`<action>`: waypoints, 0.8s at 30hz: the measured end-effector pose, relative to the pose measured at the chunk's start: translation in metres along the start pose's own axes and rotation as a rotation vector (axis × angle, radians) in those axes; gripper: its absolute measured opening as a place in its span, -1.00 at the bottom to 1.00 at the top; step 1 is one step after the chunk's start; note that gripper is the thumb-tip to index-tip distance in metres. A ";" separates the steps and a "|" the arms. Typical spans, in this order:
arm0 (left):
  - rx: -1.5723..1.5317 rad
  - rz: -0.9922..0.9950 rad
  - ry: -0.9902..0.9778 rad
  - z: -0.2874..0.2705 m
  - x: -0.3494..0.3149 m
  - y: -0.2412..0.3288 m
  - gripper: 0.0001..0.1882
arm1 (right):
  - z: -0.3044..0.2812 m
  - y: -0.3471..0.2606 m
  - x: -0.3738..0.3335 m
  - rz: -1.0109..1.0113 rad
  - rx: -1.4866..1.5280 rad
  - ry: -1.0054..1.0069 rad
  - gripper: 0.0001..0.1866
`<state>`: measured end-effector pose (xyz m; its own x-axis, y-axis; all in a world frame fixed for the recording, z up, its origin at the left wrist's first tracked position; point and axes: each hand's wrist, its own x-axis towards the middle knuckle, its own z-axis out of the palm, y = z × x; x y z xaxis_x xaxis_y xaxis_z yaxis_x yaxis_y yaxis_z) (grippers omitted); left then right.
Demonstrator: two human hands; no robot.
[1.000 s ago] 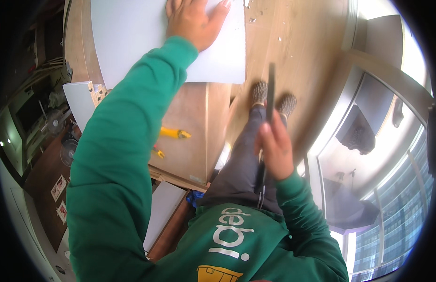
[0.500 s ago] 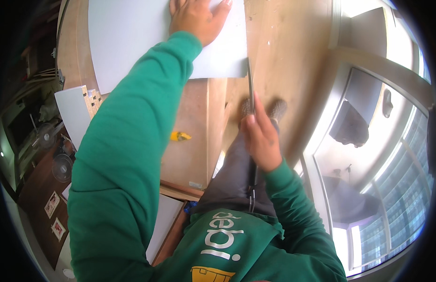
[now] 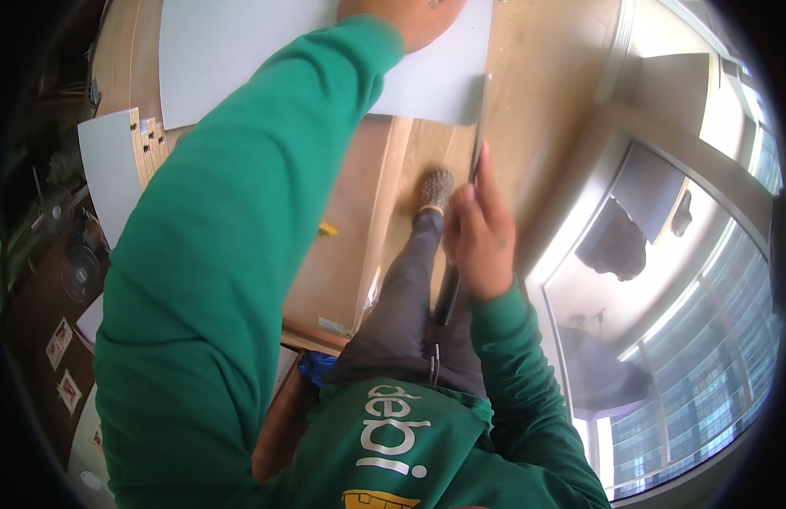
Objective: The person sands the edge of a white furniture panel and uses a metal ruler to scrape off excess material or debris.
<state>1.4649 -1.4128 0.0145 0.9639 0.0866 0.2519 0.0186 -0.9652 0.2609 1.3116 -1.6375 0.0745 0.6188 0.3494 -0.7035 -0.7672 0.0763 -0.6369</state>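
My left hand (image 3: pixel 414 21) presses down on a large white board (image 3: pixel 240 51) at the top of the view. Its fingers run past the upper edge of the picture; the back of the hand looks flat. In my right hand (image 3: pixel 486 246) is a long, thin flat file (image 3: pixel 479 136) with a black handle, which shows below the palm. The index finger stretches along the tool. The file's far end lies against the right edge of the board, near its close corner.
Beneath the board stands a brown wooden panel or cabinet (image 3: pixel 342 280), with a small yellow object (image 3: pixel 327 229) on it. Several white boards with drilled chipboard edges (image 3: pixel 147 144) stand at left. A light frame (image 3: pixel 567 229) rises at right. My shoe (image 3: pixel 435 187) is on the floor.
My left hand has gone farther up and right, its fingers leaving the picture. The board appears shifted right and up in view. My right hand and the file have moved right along with its edge.
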 end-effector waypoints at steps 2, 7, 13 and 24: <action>0.004 -0.007 -0.010 -0.003 0.001 -0.001 -0.37 | 0.004 0.004 -0.002 -0.006 0.019 0.023 -0.38; 0.021 -0.021 -0.034 -0.002 0.000 -0.001 -0.36 | 0.005 0.009 -0.010 0.008 -0.044 0.055 -0.37; 0.019 -0.027 -0.074 -0.001 0.003 0.001 -0.34 | 0.005 0.009 -0.004 -0.052 -0.116 0.070 -0.36; 0.062 -0.038 -0.098 0.001 0.005 0.003 -0.34 | 0.002 0.026 -0.018 -0.020 -0.059 0.082 -0.35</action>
<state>1.4699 -1.4153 0.0159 0.9835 0.1015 0.1495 0.0689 -0.9754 0.2094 1.2804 -1.6398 0.0713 0.6472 0.2703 -0.7128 -0.7451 0.0266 -0.6664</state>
